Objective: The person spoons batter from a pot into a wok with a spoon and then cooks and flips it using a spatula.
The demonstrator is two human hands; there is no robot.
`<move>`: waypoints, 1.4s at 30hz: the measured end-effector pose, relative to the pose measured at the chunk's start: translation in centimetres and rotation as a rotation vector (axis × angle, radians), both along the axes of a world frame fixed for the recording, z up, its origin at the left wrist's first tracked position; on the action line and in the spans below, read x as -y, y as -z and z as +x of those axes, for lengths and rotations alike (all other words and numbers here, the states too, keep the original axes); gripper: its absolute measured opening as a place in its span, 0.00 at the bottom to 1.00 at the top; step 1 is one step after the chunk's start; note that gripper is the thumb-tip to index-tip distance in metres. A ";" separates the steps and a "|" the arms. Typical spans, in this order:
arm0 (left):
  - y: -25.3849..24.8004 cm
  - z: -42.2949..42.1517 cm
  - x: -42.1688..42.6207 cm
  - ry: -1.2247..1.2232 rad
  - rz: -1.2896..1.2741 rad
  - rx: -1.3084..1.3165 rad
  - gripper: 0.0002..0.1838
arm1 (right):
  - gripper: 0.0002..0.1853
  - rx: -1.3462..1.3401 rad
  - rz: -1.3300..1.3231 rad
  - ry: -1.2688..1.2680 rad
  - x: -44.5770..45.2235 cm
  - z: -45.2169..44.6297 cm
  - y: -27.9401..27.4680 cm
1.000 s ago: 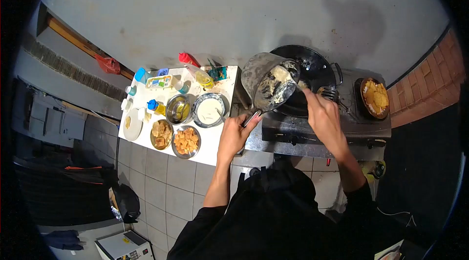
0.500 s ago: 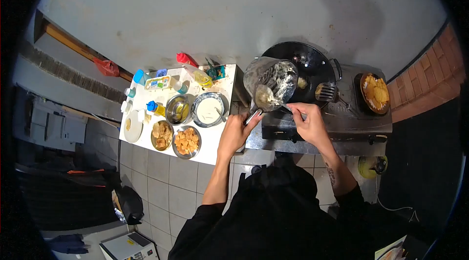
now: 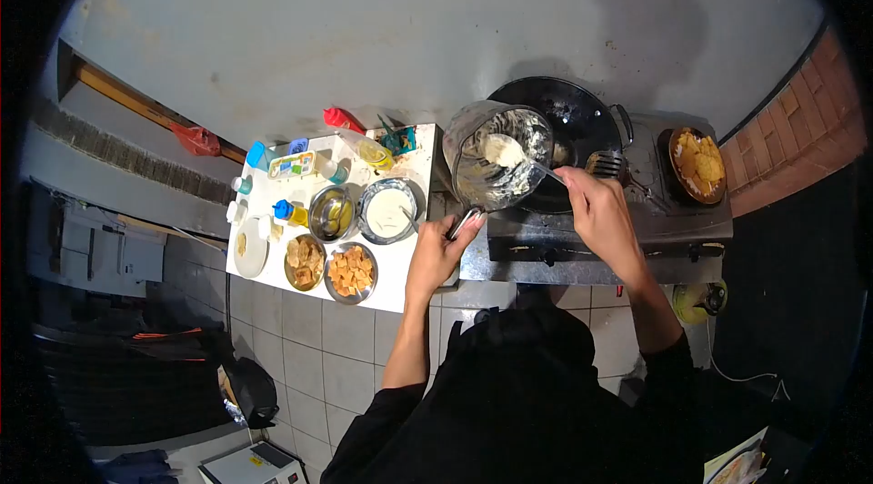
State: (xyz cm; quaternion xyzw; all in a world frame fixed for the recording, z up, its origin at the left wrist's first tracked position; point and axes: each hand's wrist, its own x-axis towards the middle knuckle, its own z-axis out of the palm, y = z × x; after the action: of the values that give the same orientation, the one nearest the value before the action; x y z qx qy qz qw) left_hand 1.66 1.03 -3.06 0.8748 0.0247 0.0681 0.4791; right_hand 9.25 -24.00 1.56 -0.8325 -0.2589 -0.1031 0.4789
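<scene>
My left hand is closed around the handle of a grey saucepan, which is tilted with its opening facing me. Pale, sticky batter coats its inner wall. In my right hand is the thin handle of a spoon, whose head is inside the saucepan and carries a lump of white batter. A black wok sits on the stove behind and partly beneath the saucepan, which hides its left part. The slotted spatula lies over the wok's right front rim, near my right hand.
A plate of yellow food stands on the stove's right side. The white table at left bears a bowl of white mixture, a metal bowl, a plate of orange-brown cubes, and several bottles.
My right hand has moved right and slightly back, lifting the spoon's head from the saucepan's lower edge to its middle with batter on it. The saucepan has shifted slightly left.
</scene>
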 end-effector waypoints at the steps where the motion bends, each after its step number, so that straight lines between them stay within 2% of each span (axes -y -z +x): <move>1: -0.4 -0.1 -0.1 -0.021 -0.004 -0.012 0.21 | 0.12 0.069 -0.073 -0.012 0.0 -0.2 0.0; 5: -0.7 -0.2 -0.3 -0.045 0.041 0.033 0.20 | 0.13 0.194 -0.213 -0.007 -0.4 -0.7 -1.0; 9: -1.6 -0.3 -0.2 -0.065 0.155 -0.016 0.21 | 0.13 0.085 -0.245 -0.033 -1.0 -0.9 -1.0; 11: -1.3 -0.2 -0.4 -0.025 0.252 -0.028 0.22 | 0.11 -0.062 -0.109 -0.042 -1.4 -0.9 -0.3; 12: -1.4 0.0 -0.4 -0.026 0.251 -0.026 0.22 | 0.11 -0.061 -0.110 -0.044 -1.6 -0.5 0.0; 14: -1.4 0.0 -0.3 -0.031 0.189 -0.035 0.23 | 0.09 -0.161 0.058 -0.041 -1.8 0.1 0.9; 18: -0.8 0.2 -0.8 -0.017 0.165 -0.005 0.24 | 0.08 -0.131 0.161 -0.085 -1.9 1.2 4.1; 21: 0.4 0.3 -1.3 0.040 0.162 -0.003 0.24 | 0.09 -0.247 0.237 -0.139 -1.9 1.2 5.0; 23: 0.7 0.2 -1.1 0.038 0.068 -0.038 0.24 | 0.10 -0.610 0.411 -0.128 -1.9 0.8 4.8; 24: 1.0 0.1 -1.0 0.038 0.069 -0.038 0.24 | 0.10 -0.611 0.412 -0.128 -1.6 0.7 4.9; 26: 1.6 0.0 -1.0 0.002 -0.043 -0.043 0.23 | 0.10 -0.948 0.768 -0.278 -0.8 0.8 5.1; 27: 1.4 0.0 -0.8 -0.003 -0.042 -0.040 0.23 | 0.10 -0.947 0.765 -0.284 -0.8 0.8 4.7; 29: 0.7 0.0 -0.6 -0.024 0.037 -0.071 0.23 | 0.11 -0.673 0.527 -0.101 -0.6 0.5 3.2; 30: 0.1 -0.1 -0.4 -0.030 0.036 -0.074 0.23 | 0.10 -0.529 0.457 -0.088 -0.3 0.7 2.6; 31: -0.7 -0.3 -0.3 -0.038 0.044 -0.084 0.23 | 0.10 -0.447 0.300 -0.032 0.2 0.9 1.6; 34: -0.9 -0.3 -0.7 -0.046 0.078 -0.095 0.25 | 0.10 -0.217 0.116 0.031 1.1 1.6 0.2; 39: -1.8 -0.6 -0.6 -0.027 0.030 -0.092 0.26 | 0.10 -0.190 0.089 0.027 1.5 2.6 0.1; 41: -1.4 -0.8 -0.8 -0.022 0.044 -0.067 0.25 | 0.11 -0.513 0.262 -0.027 1.7 2.7 0.2; 42: -1.3 -0.9 -0.9 -0.013 0.062 -0.042 0.25 | 0.11 -0.512 0.258 -0.033 1.6 2.6 0.1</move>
State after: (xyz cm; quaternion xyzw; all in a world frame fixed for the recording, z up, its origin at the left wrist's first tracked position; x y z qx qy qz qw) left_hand 0.77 1.89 -1.74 0.8902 0.0384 0.0533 0.4508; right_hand 11.89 -25.64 1.42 -0.7593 -0.1276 0.0861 0.6323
